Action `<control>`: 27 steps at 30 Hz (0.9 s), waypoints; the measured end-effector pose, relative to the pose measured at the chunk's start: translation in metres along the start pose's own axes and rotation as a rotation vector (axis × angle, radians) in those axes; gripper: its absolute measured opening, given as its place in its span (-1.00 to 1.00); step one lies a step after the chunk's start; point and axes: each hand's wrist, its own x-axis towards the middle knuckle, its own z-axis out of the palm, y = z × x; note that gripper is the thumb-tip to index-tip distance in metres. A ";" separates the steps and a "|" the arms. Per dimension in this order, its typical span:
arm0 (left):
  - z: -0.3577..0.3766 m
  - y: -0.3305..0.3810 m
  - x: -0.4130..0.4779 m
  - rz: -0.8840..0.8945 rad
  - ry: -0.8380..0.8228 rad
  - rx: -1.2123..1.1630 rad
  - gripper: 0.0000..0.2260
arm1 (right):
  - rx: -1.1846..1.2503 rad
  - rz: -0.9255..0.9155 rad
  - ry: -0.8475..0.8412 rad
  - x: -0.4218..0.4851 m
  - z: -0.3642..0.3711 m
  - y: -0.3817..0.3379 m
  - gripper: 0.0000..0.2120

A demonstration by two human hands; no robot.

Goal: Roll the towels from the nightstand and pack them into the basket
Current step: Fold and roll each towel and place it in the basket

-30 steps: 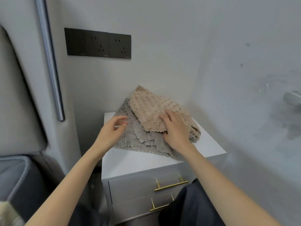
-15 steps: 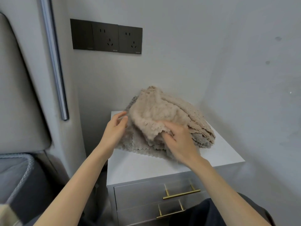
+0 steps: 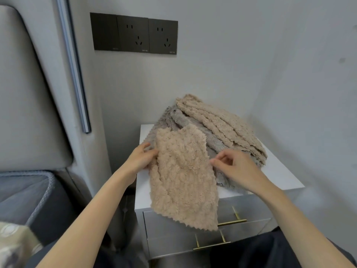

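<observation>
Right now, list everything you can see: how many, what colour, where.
held towel: one, beige, between the hands, hanging past the nightstand's front edge
towel pile: several, beige and grey, back of the nightstand top
nightstand: one, white top, silver-grey drawers, in the wall corner
drawer handles: two, gold, on the drawer fronts
socket plates: three, black, wall above the nightstand
headboard: one, grey, left
trim strip: one, silver, beside the headboard
corded-edge fabric: one, grey, lower left; basket or bedding, cannot tell
left hand: holds the held towel's left edge
right hand: pinches its right edge
</observation>
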 end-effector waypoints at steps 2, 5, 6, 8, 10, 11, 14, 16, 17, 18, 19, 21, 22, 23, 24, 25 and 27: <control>0.002 0.001 0.000 -0.008 -0.041 0.042 -0.53 | -0.049 0.108 0.030 0.000 0.003 0.007 -0.77; 0.005 0.003 -0.002 -0.032 -0.103 0.121 -0.72 | -0.086 0.133 -0.092 -0.003 0.017 0.006 -0.76; 0.006 0.003 -0.004 -0.042 -0.113 0.135 -0.74 | -0.088 0.107 -0.078 -0.003 0.021 0.005 -0.81; 0.005 0.004 -0.006 -0.039 -0.117 0.131 -0.74 | -0.075 0.052 -0.035 0.001 0.025 0.002 -0.89; 0.004 0.004 -0.008 -0.017 -0.113 0.064 -0.75 | 0.043 0.068 -0.003 0.003 0.022 -0.001 -0.87; 0.002 0.004 -0.010 0.001 -0.097 0.010 -0.74 | 0.169 0.096 0.030 0.004 0.017 -0.003 -0.88; -0.007 0.004 -0.013 0.069 0.010 -0.189 -0.71 | 0.603 0.155 0.213 0.003 -0.001 -0.007 -0.87; -0.015 0.005 -0.015 0.094 0.078 -0.289 -0.70 | 0.797 0.185 0.312 0.000 -0.013 -0.008 -0.85; -0.018 0.006 -0.016 0.102 0.111 -0.280 -0.66 | 0.868 0.194 0.341 -0.001 -0.017 -0.006 -0.85; -0.021 0.007 -0.017 0.117 0.137 -0.248 -0.59 | 0.929 0.203 0.362 -0.002 -0.020 -0.006 -0.85; -0.023 0.006 -0.018 0.137 0.148 -0.228 -0.52 | 0.970 0.210 0.381 -0.003 -0.022 -0.004 -0.85; -0.027 0.004 -0.022 0.162 0.126 -0.263 -0.38 | 0.989 0.217 0.414 -0.003 -0.023 -0.002 -0.88; -0.030 0.003 -0.024 0.186 0.089 -0.292 -0.32 | 0.981 0.215 0.431 -0.004 -0.024 -0.002 -0.91; -0.032 0.001 -0.026 0.231 0.036 -0.301 -0.28 | 0.974 0.207 0.446 -0.004 -0.024 -0.002 -0.95; -0.036 0.000 -0.029 0.291 -0.020 -0.279 -0.26 | 0.976 0.201 0.463 -0.005 -0.024 -0.002 -0.98; -0.039 -0.001 -0.030 0.352 -0.068 -0.230 -0.26 | 0.979 0.186 0.477 -0.005 -0.025 -0.001 -0.91; -0.045 -0.002 -0.033 0.448 -0.091 -0.104 -0.34 | 0.951 0.111 0.457 -0.007 -0.028 0.004 -0.72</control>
